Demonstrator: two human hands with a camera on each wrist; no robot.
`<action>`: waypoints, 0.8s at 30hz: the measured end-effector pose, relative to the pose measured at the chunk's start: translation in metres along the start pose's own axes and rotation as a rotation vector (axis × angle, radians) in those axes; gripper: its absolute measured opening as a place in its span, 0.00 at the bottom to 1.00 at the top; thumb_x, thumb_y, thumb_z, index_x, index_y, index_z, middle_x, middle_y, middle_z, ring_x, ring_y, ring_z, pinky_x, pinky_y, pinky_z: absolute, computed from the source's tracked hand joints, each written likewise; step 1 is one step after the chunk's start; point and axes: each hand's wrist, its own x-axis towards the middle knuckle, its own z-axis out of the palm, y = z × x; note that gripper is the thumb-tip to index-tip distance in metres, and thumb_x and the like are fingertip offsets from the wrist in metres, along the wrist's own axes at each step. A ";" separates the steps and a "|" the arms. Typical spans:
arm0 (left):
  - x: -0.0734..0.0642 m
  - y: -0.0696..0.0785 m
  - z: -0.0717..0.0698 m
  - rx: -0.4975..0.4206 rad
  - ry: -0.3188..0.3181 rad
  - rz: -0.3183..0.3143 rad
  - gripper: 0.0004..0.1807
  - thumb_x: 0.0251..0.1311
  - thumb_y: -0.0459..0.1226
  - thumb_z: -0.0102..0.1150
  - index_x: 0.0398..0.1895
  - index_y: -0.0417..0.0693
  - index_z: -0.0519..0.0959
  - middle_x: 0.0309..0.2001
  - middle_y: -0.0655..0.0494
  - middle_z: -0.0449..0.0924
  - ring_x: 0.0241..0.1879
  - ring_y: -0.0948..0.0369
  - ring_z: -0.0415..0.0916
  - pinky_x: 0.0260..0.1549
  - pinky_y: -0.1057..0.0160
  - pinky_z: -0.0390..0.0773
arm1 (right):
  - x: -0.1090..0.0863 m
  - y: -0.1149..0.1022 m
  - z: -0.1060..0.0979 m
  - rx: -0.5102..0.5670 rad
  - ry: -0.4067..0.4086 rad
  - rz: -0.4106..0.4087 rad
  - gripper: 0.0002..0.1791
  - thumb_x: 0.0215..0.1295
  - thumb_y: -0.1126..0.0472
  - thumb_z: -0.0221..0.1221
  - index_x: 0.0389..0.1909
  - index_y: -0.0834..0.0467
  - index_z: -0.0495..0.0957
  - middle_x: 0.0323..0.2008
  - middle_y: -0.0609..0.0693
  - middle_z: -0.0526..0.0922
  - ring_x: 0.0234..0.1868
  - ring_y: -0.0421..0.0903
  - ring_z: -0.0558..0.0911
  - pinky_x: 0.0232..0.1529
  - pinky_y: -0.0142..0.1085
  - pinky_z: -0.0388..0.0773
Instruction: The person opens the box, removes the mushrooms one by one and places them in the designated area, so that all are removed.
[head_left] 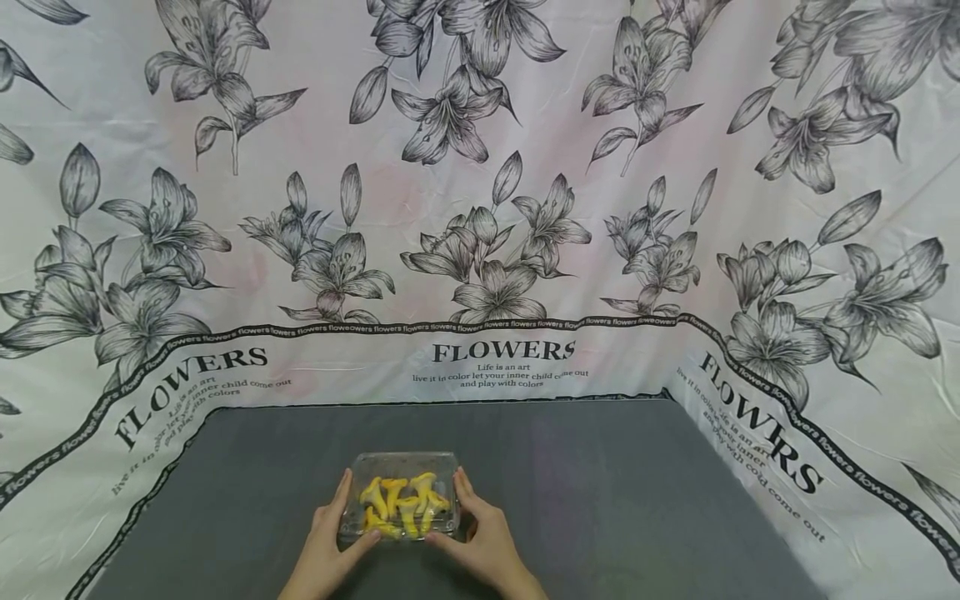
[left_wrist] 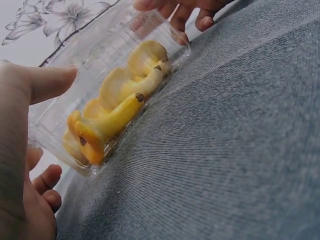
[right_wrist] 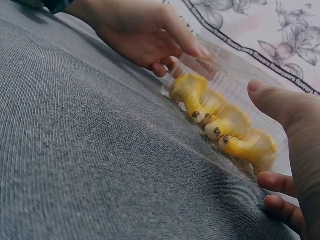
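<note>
A clear plastic box (head_left: 400, 457) lies close over the grey cloth, with several yellow trumpet-shaped mushrooms (head_left: 407, 505) inside. Dark spots mark the ends of some mushroom stems (left_wrist: 120, 116). My left hand (head_left: 327, 532) grips the box's left side, its thumb at the near edge and its fingers along the side. On the opposite side my right hand (head_left: 486, 533) holds the box the same way. Both thumbs reach over the top near edge in the wrist views, with the other fingers lower down at the ends of the box.
A grey cloth-covered table (head_left: 637, 483) spreads around the box. White fabric walls (head_left: 495, 250) with black lily drawings stand at the back and both sides. The lettering FLOWERS (head_left: 502, 352) runs along their lower band, just above the table's far edge.
</note>
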 end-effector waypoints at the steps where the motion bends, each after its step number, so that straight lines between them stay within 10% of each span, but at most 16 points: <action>1: 0.001 0.000 -0.001 -0.003 -0.006 0.003 0.59 0.66 0.53 0.72 0.87 0.42 0.46 0.83 0.33 0.50 0.64 0.40 0.66 0.54 0.28 0.74 | 0.000 0.000 0.000 -0.001 0.002 -0.005 0.50 0.63 0.52 0.77 0.78 0.69 0.64 0.78 0.67 0.61 0.19 0.26 0.63 0.17 0.26 0.71; 24: 0.005 -0.008 -0.004 -0.119 -0.094 0.013 0.52 0.73 0.46 0.65 0.88 0.43 0.43 0.86 0.36 0.38 0.59 0.47 0.62 0.51 0.39 0.72 | 0.001 0.002 -0.002 0.010 -0.033 0.003 0.48 0.65 0.53 0.75 0.79 0.68 0.63 0.79 0.67 0.60 0.14 0.28 0.60 0.16 0.26 0.70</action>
